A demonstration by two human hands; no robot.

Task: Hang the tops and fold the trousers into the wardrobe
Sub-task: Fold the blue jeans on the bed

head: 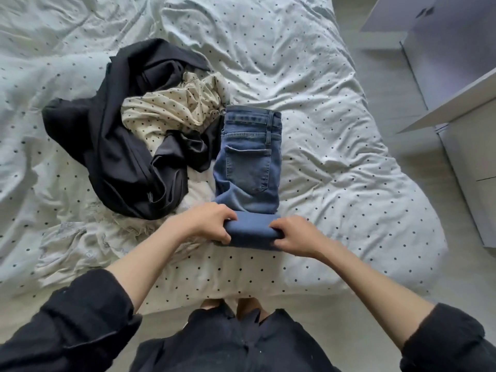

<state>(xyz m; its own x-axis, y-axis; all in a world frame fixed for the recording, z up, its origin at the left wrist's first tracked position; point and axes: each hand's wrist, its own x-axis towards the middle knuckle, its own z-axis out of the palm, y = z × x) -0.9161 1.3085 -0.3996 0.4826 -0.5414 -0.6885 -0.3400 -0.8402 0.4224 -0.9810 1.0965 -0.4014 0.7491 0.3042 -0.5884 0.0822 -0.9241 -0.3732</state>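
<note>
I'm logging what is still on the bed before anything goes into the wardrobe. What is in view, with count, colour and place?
jeans: one, blue, bed centre, near end rolled or folded
black garment: at least one, black, heaped left of the jeans
dotted top: one, cream with dark dots, crumpled on the black heap
duvet: one, white with dark dots, covering the bed
cabinet: white, right edge, beside the bed
left hand: one, fingers curled on the roll's left end
right hand: one, fingers curled on the roll's right end
sleeves: two, black, bottom corners
</note>
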